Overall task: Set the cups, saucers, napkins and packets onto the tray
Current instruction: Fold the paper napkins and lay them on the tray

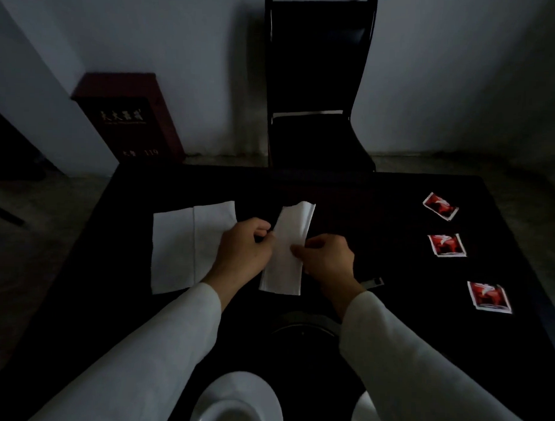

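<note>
Both hands are clamped on the same thing: the left hand (241,250) and right hand (328,259) each pinch a long edge of the folded napkin (296,223), mid-table (379,220). A flat napkin (180,248) lies at 9 o'clock. Red packets (447,244) line the 3 o'clock side, with a white saucer (238,401) at 6 and a chair (318,85) at 12.

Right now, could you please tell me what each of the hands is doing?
Left hand: pinching the folded napkin at its left edge.
Right hand: pinching the same napkin at its right edge.
</note>
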